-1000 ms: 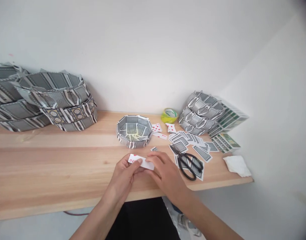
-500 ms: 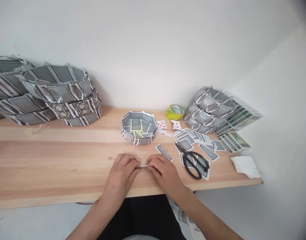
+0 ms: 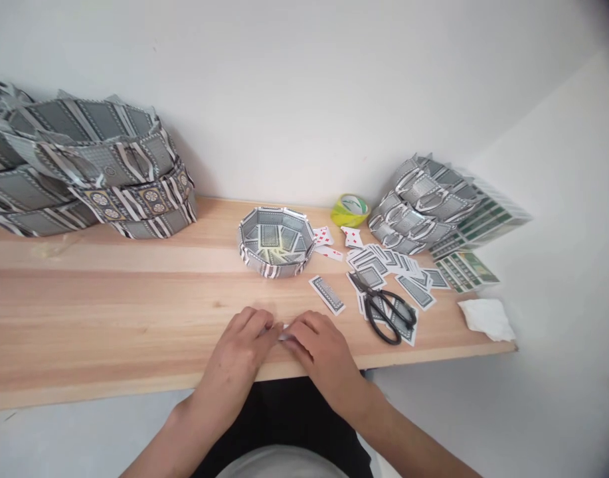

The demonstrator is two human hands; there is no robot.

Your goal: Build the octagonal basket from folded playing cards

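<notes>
Near the table's front edge, my left hand (image 3: pixel 244 345) and my right hand (image 3: pixel 319 345) pinch a small white strip of card (image 3: pixel 283 333) from its two sides. Fingers cover most of it, so its folds and markings are hidden. Just beyond my right hand lies a cut strip of playing card (image 3: pixel 327 295), patterned grey side up. Farther back stands a shallow round tray (image 3: pixel 271 269) built from folded grey cards, with loose cards (image 3: pixel 270 237) inside it. To the right, black-handled scissors (image 3: pixel 384 318) rest on a spread of grey-backed playing cards (image 3: pixel 371 275).
Tall folded-card baskets (image 3: pixel 129 206) stand at the left against the wall, and a smaller one (image 3: pixel 421 206) at the back right. Beside that sit a yellow-green tape roll (image 3: pixel 348 211), red-pipped card pieces (image 3: pixel 352 237), green printed sheets (image 3: pixel 466 271) and a white tissue (image 3: pixel 486 318).
My hands have drawn closer together over the white strip, the left thumb now pressing against it. The view has shifted slightly; the things on the table have stayed in place.
</notes>
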